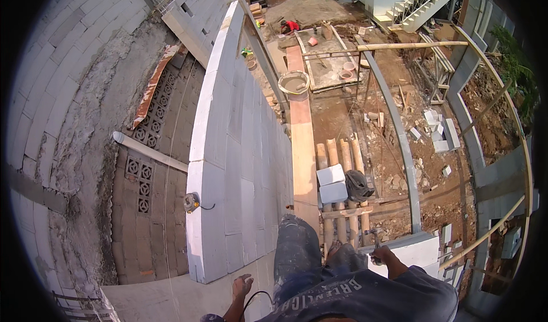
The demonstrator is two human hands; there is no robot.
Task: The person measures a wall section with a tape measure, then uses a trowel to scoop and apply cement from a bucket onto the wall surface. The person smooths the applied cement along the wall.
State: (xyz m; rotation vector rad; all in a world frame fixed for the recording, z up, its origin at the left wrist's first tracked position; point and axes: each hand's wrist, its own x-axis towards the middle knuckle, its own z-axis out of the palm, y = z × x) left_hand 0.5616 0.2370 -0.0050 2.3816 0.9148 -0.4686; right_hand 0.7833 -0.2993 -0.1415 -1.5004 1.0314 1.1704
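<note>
- The right grip is grasping a slim tool near its lower end, probably because a hold there is leaving the far end free; that end is showing too small for its kind to be told.
- The tool is pointing away from the person, beside the pale block ledge on the right; whether it is touching the ledge, I cannot tell.
- The left grip is hanging released near the lower end of the tall white block wall, its fingers loosely bending and no object showing in them.
- A tape measure is resting on the wall's narrow top edge, its dark cord trailing toward the wall's right face; the flat edge is seemingly serving as a handy shelf on the left arm's side.
- A bucket of grey mortar is standing on a long plank running beside the wall, which is presumably giving it a firm, level seat.
- Two pale blocks and a black bag are lying side by side across bamboo poles; the poles are apparently bearing them above the rubble.
- Far off, a co-worker in red is bending low.
</note>
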